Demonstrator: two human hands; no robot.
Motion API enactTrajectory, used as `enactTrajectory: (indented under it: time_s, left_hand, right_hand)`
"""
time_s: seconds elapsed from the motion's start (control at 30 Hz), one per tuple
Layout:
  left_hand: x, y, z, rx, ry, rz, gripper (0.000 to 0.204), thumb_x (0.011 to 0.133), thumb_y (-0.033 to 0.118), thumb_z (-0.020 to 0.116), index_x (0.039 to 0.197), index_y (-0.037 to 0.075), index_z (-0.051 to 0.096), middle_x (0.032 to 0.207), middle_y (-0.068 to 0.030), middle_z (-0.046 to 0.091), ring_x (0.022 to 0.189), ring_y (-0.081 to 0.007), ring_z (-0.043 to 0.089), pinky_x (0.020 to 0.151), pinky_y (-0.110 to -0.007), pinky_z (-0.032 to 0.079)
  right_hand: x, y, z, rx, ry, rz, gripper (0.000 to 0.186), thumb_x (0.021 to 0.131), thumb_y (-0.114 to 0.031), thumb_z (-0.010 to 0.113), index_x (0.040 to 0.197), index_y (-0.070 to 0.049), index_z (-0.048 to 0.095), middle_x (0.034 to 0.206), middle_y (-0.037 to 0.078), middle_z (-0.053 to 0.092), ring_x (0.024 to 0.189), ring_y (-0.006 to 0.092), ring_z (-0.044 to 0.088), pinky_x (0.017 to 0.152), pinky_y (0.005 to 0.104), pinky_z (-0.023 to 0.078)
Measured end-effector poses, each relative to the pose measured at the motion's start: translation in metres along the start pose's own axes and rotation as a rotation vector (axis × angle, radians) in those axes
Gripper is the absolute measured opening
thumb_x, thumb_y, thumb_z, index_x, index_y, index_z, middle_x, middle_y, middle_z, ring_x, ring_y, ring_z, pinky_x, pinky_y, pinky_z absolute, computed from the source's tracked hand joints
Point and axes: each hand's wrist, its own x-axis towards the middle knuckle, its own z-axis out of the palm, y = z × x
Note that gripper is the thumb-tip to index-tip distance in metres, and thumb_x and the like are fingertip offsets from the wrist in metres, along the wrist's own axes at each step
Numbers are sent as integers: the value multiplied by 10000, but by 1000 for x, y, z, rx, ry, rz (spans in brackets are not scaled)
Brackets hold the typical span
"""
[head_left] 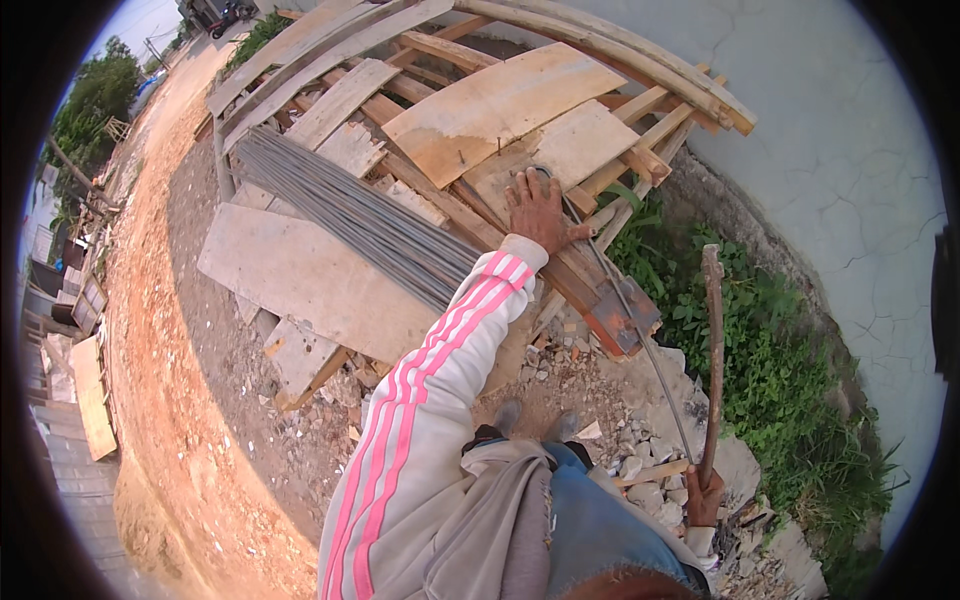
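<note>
My left hand (537, 214) lies with fingers spread on a weathered board at the top of the wood pile, its thumb over a thin steel rod (648, 350). That rod runs down toward me past a dark, reddish-edged block (615, 320) on a timber. At lower right, my right hand (704, 497) grips a long, rough brown bar (714, 370) that stands up beside the rod's lower end; whether it also holds the rod I cannot tell. A bundle of grey steel rods (340, 210) rests across the boards left of my left hand.
Loose planks (500, 90) and a wide board (290, 280) form the pile. Rubble (640, 460) surrounds my boots (560, 425). Weeds (760, 380) grow along a cracked grey wall (840, 150) at right. A dirt road (150, 330), trees and stacked sheets lie to the left.
</note>
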Motion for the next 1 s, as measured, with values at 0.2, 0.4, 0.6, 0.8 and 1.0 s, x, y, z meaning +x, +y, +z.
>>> enactTrajectory:
  time_s: [0.2, 0.4, 0.6, 0.8, 1.0]
  left_hand:
    - [2, 11, -13, 71, -82, 5, 1282, 636, 891, 672, 1559, 69, 334, 1627, -330, 179, 1526, -491, 133, 1206, -619, 176]
    - [7, 6, -7, 188, -188, -40, 1389, 590, 963, 621, 1609, 97, 247, 1662, -286, 129, 1554, -446, 80, 1222, -600, 170]
    - [11, 12, -8, 204, -214, -48, 1415, 572, 970, 622, 1621, 108, 224, 1672, -264, 117, 1562, -421, 63, 1229, -589, 165]
    - [6, 3, -3, 215, -145, -52, 1391, 584, 962, 624, 1618, 113, 243, 1671, -253, 140, 1561, -415, 84, 1232, -581, 166]
    - [3, 6, -1, 185, -113, -36, 1357, 589, 962, 621, 1608, 135, 278, 1670, -231, 172, 1558, -412, 111, 1230, -574, 179]
  right_hand:
    - [-9, -4, 7, -5, 90, -44, 272, 960, -245, 713, 928, 19, 660, 711, 81, 597, 665, 180, 558, 633, 359, 453]
    - [-1, -38, -45, -182, 116, -61, 289, 980, -261, 705, 861, -28, 581, 647, -3, 396, 602, 124, 362, 549, 321, 321]
    - [5, -7, -79, -452, 311, -179, 301, 943, -222, 729, 810, -24, 547, 608, 138, 522, 520, 273, 514, 513, 393, 409]
    - [38, 9, -107, -544, 80, -177, 385, 860, -291, 801, 720, -19, 567, 559, 184, 490, 493, 353, 497, 508, 439, 402]
    - [113, 43, -149, -596, -57, -261, 393, 848, -354, 811, 716, -13, 667, 560, 148, 521, 497, 280, 489, 500, 402, 407]
